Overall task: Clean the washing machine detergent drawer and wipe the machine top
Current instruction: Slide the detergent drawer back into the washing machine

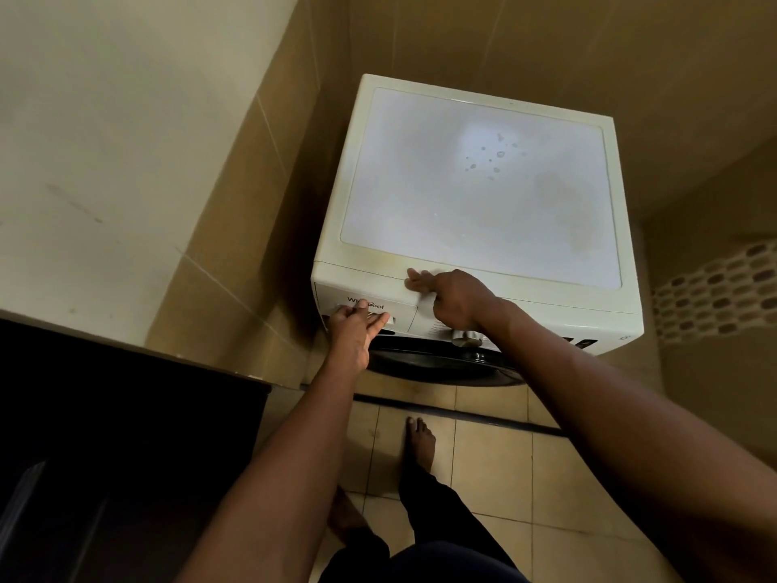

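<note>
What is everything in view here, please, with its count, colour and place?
washing machine: one, white, in the corner
machine top: one, whitish, stained
droplets: several, clear, on the top
detergent drawer: one, white, front upper left
dial: one, silver, machine front
door: one, dark, below the dial
counter: one, black, left
left hand: one, touching the drawer front
right hand: one, resting on the front top edge
feet: two, bare, on beige floor
</note>
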Demonstrator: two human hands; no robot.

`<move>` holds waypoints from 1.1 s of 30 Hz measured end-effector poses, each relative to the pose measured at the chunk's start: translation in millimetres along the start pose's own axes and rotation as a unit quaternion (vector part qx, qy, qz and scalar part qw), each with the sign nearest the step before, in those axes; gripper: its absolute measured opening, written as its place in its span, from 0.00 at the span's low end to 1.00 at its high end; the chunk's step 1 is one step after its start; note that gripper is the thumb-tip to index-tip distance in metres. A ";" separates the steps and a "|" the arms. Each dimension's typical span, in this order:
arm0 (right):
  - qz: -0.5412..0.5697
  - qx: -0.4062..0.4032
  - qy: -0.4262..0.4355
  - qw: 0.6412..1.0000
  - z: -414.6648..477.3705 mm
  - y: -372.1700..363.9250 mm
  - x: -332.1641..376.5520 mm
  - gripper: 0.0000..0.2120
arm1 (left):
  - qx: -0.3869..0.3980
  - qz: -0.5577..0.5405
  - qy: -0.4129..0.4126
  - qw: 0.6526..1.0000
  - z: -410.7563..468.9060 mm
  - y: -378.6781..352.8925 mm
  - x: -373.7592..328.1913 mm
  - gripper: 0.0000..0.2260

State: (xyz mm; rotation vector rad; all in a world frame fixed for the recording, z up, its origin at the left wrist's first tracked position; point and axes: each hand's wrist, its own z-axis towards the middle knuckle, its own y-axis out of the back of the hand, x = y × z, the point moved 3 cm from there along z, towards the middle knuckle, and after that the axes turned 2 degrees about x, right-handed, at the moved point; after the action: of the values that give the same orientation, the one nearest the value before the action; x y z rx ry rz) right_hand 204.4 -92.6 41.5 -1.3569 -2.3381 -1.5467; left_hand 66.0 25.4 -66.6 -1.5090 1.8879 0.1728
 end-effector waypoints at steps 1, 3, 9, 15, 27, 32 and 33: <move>-0.001 0.000 -0.001 1.000 0.0 -0.4 -0.1 0.33 | 0.011 -0.010 -0.004 1.000 -2.4 -0.5 -0.1 0.07; -0.001 0.000 -0.002 1.000 -0.4 -1.1 0.1 0.33 | 0.032 -0.030 -0.019 0.999 -6.3 -0.8 0.5 0.06; -0.013 0.001 -0.002 1.000 -0.7 -4.7 0.6 0.32 | 0.034 -0.023 -0.025 0.999 -6.8 -4.2 -3.3 0.15; -0.017 0.001 -0.001 1.000 -1.4 -6.4 2.3 0.32 | 0.050 -0.018 -0.020 0.998 -14.0 -3.8 -1.8 0.12; -0.020 -0.001 -0.020 1.000 1.5 -8.3 4.7 0.33 | 0.057 -0.014 0.001 0.998 -77.0 58.8 31.1 0.10; -0.031 0.005 -0.019 0.999 3.4 -13.0 2.0 0.34 | 0.063 -0.018 0.001 0.998 -94.2 75.0 39.7 0.09; -0.043 0.009 -0.015 0.999 4.4 -13.9 1.4 0.33 | 0.064 -0.020 0.000 0.998 -96.7 76.7 40.5 0.11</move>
State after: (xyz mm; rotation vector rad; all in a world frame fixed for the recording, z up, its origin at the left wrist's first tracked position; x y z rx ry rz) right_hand 196.1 -90.2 29.7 -1.3019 -2.4534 -1.5340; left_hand -47.8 -32.3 -42.6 -1.4573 1.8317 0.0331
